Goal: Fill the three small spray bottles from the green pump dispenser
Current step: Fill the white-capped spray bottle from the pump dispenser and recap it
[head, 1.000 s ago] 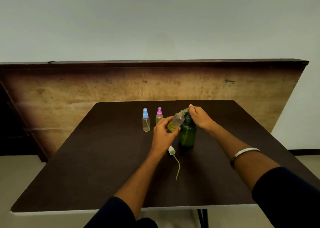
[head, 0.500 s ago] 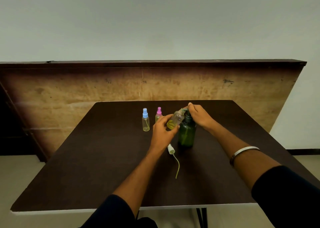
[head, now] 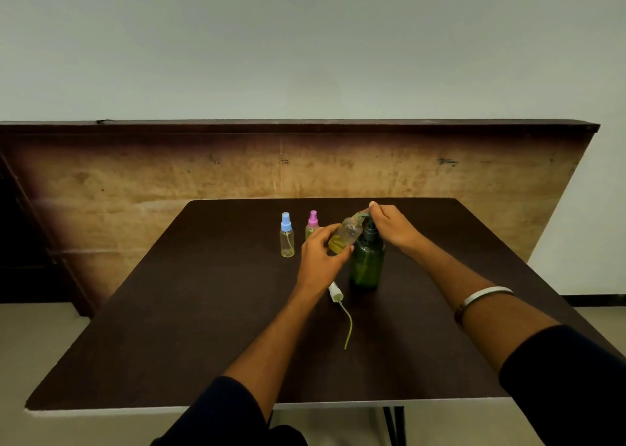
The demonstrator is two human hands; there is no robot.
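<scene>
Here, left hand [head: 320, 259] gripping tilted uncapped bottle [head: 345, 235] — right hand [head: 393, 227] clasping pump head [head: 364, 216].

On the table [head: 169, 327] we see two capped bottles [head: 287, 239] left of the dispenser [head: 367, 263], a loose sprayer [head: 335, 292] apparently just before it.

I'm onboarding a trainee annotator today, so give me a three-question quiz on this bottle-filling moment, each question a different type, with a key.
1. True or false: the white spray cap with its tube is screwed onto the bottle being filled.
2. Which hand holds the tilted open spray bottle? A) left hand B) right hand C) neither
3. Fill in: the blue-capped bottle stands upright on the table, to the ___ of the pink-capped bottle.

Key
1. False: it lies on the table near the green pump dispenser.
2. A; the right hand presses the pump.
3. left
</scene>
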